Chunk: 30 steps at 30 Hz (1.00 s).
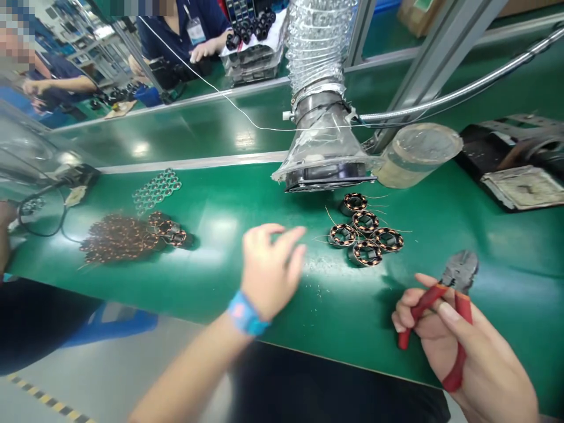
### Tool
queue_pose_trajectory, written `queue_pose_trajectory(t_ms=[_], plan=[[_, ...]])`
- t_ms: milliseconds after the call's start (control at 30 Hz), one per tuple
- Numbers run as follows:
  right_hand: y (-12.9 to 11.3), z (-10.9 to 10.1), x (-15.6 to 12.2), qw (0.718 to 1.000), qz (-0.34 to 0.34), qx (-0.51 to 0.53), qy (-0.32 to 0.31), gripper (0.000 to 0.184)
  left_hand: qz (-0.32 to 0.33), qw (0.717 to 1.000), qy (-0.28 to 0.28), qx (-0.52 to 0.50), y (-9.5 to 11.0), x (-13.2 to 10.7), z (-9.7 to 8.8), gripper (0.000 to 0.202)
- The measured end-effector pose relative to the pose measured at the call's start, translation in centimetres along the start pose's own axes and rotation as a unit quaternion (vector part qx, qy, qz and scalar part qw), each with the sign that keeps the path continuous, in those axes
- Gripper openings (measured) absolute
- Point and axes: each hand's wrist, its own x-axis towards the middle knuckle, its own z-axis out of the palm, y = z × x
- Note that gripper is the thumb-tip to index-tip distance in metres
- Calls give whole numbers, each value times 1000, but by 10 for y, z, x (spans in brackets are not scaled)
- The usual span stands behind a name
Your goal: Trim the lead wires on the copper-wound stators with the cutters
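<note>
My right hand (458, 346) grips red-handled cutting pliers (458, 276) at the lower right, jaws pointing up and away. My left hand (268, 270), with a blue wristband, hovers over the green bench with fingers loosely curled and apart, holding nothing. Just right of it lie several copper-wound stator coils (365, 229) in a small cluster with thin wire ends sticking out. The left hand is nearest the leftmost coil but not touching it.
A foil extraction duct with a clear hood (321, 153) hangs just behind the coils. A tape roll (416, 153) lies to its right, trays (520, 182) further right. A heap of wound coils (127, 235) and bare stator cores (156, 188) lie left. Other people work across the conveyor.
</note>
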Motion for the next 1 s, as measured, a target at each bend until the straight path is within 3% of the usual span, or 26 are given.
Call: queue_pose_trajectory(t_ms=[100,200,267,400,467,533,633,733,833,1000], plan=[[2,-5,-1,1000,-7,9,-10,28,61,994,-92,-7,40,21,37,23],[3,-9,-2,1000,-15,19,-14,27,101,984,-144,-4,42,26,46,25],[4,-9,-3,999,-15,23,-17,29,124,975,-184,-15,29,22,35,25],[4,-8,-2,999,-6,25,-21,31,175,945,-270,-58,-4,0,-7,8],[3,-7,-1,1000,-1,19,-21,32,170,943,-275,-76,-15,-16,-26,17],[2,-8,1,1000,4,3,-15,34,127,951,-259,-108,-21,-31,-40,29],[2,-7,-2,1000,7,-26,0,36,-13,950,-249,-186,-19,-47,-47,29],[4,2,-11,996,21,-73,-38,36,-153,923,-256,-243,-9,-47,-38,22],[8,21,-19,977,30,-176,-118,42,-190,903,-261,-284,2,-35,-22,17],[8,57,-12,959,-8,-262,-107,50,-311,830,-279,-369,13,-23,-8,14]])
